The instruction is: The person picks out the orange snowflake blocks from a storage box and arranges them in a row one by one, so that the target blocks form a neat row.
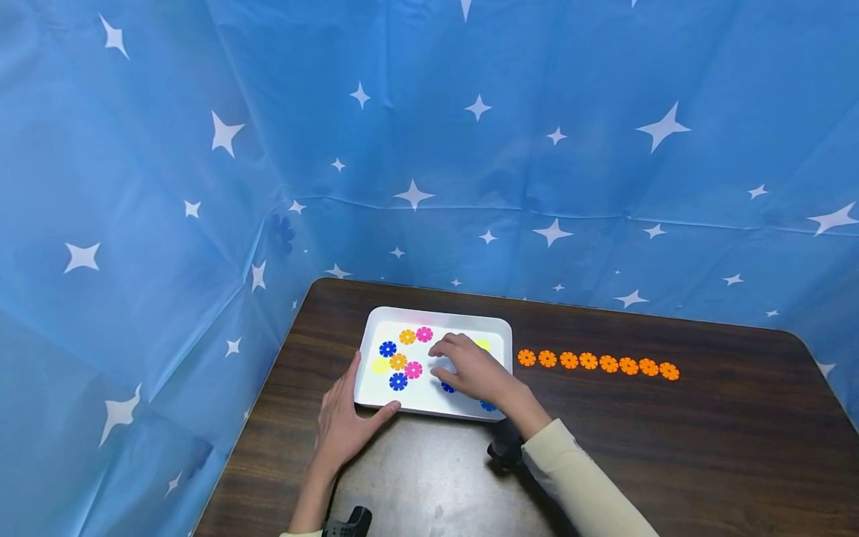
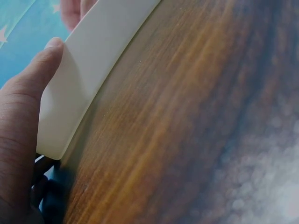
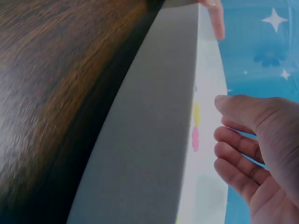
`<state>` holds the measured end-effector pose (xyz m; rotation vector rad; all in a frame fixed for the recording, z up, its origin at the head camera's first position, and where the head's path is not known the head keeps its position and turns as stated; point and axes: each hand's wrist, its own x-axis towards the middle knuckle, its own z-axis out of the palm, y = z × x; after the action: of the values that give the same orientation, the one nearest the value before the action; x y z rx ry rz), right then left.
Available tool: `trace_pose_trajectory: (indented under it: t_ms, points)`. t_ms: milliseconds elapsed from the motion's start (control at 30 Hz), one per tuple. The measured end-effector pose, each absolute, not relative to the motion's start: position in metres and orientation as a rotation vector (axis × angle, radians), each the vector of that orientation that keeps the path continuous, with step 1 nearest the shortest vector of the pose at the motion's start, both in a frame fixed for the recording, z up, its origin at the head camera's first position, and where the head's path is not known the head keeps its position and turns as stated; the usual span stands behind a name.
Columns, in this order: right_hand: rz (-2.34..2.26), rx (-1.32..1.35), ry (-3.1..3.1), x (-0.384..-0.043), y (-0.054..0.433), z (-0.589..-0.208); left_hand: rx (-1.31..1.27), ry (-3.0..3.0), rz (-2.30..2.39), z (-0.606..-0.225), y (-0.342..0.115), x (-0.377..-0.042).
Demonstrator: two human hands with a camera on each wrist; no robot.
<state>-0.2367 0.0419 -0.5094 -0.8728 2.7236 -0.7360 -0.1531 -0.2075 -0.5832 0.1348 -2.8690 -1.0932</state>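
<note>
A white tray [image 1: 432,319] lies on the table, with several flower-shaped notched discs inside in orange, pink, blue and yellow. My left hand [image 1: 344,426] grips the tray's near left corner, its thumb along the front wall and its fingers along the left side. In the left wrist view the thumb [image 2: 42,65] presses against the tray wall [image 2: 88,60]. Over the right half of the tray hovers my right hand [image 1: 473,369], fingers loosely bent and apart from the thumb. Nothing shows between them in the right wrist view. A blue disc [image 1: 448,387] and a yellow disc [image 1: 482,344] are partly hidden by this hand.
To the right of the tray, several orange discs [image 1: 588,361] form a row on the dark wooden table [image 1: 731,418]. Blue cloth [image 1: 510,164] with white stars hangs behind the table and on its left. Each wrist wears a black device [image 1: 349,522].
</note>
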Motion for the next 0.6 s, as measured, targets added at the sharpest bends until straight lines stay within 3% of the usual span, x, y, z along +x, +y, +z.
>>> trace_pose_trajectory:
  t_ms: [600]
  points:
    - [-0.667,-0.993,2.728,-0.244,0.004,-0.520,0.124,-2.850,-1.062,-0.586,-0.208,-0.154]
